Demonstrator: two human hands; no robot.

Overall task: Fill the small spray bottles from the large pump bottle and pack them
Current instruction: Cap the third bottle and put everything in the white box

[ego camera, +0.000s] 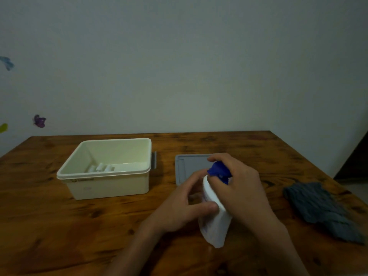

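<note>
A large white pump bottle (216,222) with a blue pump head (218,171) stands tilted on the wooden table, front centre. My right hand (242,188) wraps around its neck and pump head. My left hand (185,206) curls against the bottle's left side, fingers closed around something small and pale that I cannot make out. Several small white spray bottles (101,168) lie on the floor of the cream plastic box (107,187) at the left.
A grey lid (189,166) lies flat behind the hands, right of the box. A dark grey folded cloth (322,210) rests near the table's right edge. The table's far edge meets a plain wall with butterfly stickers.
</note>
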